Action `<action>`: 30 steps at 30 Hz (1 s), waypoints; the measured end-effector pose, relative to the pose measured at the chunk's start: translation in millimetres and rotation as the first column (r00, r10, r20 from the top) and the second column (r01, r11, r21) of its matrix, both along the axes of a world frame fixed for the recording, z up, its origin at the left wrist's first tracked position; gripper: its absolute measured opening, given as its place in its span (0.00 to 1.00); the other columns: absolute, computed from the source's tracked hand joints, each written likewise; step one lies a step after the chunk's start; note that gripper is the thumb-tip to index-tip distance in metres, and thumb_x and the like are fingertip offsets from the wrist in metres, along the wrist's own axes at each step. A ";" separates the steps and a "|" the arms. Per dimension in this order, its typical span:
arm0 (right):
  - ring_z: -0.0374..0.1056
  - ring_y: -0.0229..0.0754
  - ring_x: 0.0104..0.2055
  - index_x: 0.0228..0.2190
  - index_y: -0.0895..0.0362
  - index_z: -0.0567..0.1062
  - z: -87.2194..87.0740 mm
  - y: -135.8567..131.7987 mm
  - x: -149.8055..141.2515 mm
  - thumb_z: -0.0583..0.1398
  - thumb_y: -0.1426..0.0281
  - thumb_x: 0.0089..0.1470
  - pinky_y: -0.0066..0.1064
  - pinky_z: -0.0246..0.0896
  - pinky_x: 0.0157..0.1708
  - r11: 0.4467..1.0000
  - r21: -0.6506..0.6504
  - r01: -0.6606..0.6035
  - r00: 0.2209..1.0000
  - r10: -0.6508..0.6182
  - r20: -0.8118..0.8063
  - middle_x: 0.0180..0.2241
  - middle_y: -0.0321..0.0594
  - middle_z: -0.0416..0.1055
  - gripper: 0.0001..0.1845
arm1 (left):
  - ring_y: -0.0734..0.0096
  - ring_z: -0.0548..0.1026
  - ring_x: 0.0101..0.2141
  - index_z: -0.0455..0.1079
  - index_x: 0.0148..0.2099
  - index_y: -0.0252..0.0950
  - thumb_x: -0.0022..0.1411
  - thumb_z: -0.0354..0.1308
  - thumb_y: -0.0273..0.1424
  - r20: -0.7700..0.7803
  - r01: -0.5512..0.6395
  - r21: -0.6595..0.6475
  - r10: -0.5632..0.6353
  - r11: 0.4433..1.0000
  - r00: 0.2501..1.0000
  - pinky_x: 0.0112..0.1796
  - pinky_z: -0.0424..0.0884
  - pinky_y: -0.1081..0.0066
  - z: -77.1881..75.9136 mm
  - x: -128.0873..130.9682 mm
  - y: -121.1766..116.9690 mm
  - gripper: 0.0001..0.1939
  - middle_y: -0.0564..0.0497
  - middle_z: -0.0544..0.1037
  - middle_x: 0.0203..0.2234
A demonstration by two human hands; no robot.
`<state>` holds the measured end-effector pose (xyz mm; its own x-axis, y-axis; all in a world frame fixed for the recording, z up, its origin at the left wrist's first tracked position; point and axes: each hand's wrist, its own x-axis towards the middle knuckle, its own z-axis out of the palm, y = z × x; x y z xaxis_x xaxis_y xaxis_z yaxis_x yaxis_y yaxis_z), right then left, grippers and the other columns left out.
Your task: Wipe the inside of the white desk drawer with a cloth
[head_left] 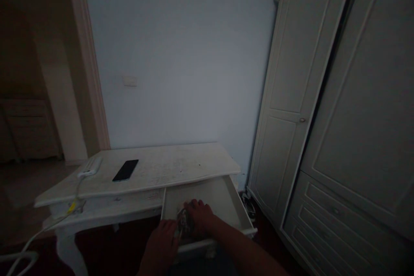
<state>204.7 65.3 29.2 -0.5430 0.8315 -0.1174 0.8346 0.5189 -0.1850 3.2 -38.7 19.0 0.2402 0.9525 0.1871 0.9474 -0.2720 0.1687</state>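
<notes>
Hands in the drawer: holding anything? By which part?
Both the left hand and the right hand touch a small dark, shiny thing inside the open drawer. Too dim to tell what it is or where it is gripped.

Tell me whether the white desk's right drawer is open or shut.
Open: the white desk drawer juts out from under the desktop, with both hands, left hand and right hand, reaching inside.

Dim room. We note a pale blue wall (181, 51), a white wardrobe (339, 116) at right, a doorway (39, 73) at left.
</notes>
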 end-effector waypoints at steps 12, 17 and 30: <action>0.53 0.72 0.75 0.73 0.60 0.60 38.7 -6.1 84.2 0.66 0.61 0.60 0.62 0.58 0.68 0.890 0.204 0.407 0.913 -0.403 -0.062 0.74 0.66 0.55 0.45 | 0.55 0.77 0.58 0.79 0.61 0.39 0.69 0.47 0.24 0.053 0.039 0.012 -0.040 0.999 0.998 0.60 0.73 0.53 2.6 -1.2 0.0 0.26 0.43 0.83 0.57; 0.56 0.73 0.74 0.68 0.50 0.69 33.5 -22.1 100.6 0.65 0.54 0.61 0.65 0.59 0.66 0.870 0.218 0.442 0.895 -0.444 -0.041 0.74 0.61 0.58 0.38 | 0.52 0.77 0.59 0.79 0.61 0.38 0.70 0.45 0.25 0.022 0.060 -0.002 -0.060 0.998 0.998 0.61 0.73 0.51 4.9 -0.7 -0.5 0.26 0.43 0.83 0.56; 0.55 0.71 0.75 0.71 0.51 0.65 8.9 14.3 118.2 0.67 0.75 0.54 0.56 0.67 0.63 0.893 0.090 0.441 0.897 -0.435 -0.080 0.77 0.61 0.52 0.45 | 0.52 0.78 0.57 0.81 0.57 0.39 0.72 0.45 0.26 0.010 0.075 0.015 -0.075 0.997 0.997 0.60 0.72 0.52 1.5 -2.3 -0.4 0.24 0.44 0.85 0.54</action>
<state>322.8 79.6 38.1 -0.1237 0.9923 0.0017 0.9714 0.1214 -0.2041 1.0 -39.1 20.5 0.3087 0.9290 0.2041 0.9223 -0.3448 0.1744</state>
